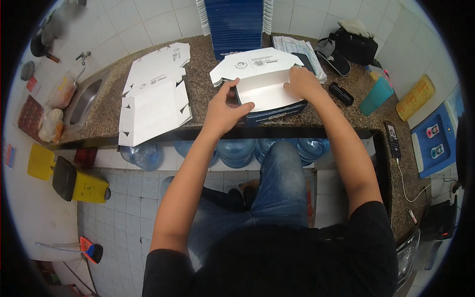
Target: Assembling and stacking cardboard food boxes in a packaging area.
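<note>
A part-folded cardboard box (pixel 267 100), white inside and dark blue outside, stands on the counter before me. Its white lid flap (pixel 255 63) is raised at the back. My left hand (pixel 223 110) grips the left end, thumb over the front edge and index finger at the rear corner. At the right end, my right hand (pixel 303 85) is closed over the side wall with its fingertips inside the box; part of its grip is hidden. Flat white box blanks (pixel 156 96) lie in a pile to the left, overhanging the counter's front edge.
A tall stack of folded blue boxes (pixel 235 24) rises behind. On the speckled counter (pixel 200 54) are a black case (pixel 341 94), a teal cup (pixel 376 96), a cap (pixel 334 55) and a charging phone (pixel 392 139). A sink (pixel 86 101) sits left; blue water jugs (pixel 237 152) stand below.
</note>
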The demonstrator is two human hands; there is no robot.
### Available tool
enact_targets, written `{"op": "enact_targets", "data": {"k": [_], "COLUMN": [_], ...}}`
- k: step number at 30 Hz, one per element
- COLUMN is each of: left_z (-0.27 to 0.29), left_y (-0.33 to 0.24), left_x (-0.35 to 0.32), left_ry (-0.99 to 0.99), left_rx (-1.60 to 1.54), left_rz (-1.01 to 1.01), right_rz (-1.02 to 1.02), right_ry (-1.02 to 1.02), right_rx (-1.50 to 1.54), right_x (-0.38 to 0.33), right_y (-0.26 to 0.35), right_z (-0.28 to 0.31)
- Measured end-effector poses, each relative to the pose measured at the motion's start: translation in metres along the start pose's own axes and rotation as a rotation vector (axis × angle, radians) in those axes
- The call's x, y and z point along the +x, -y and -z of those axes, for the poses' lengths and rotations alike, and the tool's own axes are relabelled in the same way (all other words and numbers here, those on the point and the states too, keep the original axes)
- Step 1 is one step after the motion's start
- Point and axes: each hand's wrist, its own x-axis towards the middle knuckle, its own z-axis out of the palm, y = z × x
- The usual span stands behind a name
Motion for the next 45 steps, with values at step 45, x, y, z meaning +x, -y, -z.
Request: {"op": "enact_targets", "data": {"k": [45], "left_z": [0.24], "left_y": [0.06], "left_x": [0.028], "left_ry": [-0.645], "left_rx": [-0.452], "left_rz": [0.399], "right_rz": [0.701], "right_ry": [0.084], "right_rx": [0.876], "right_x": [-0.171], "right_y": [0.144], "right_z": [0.006]}}
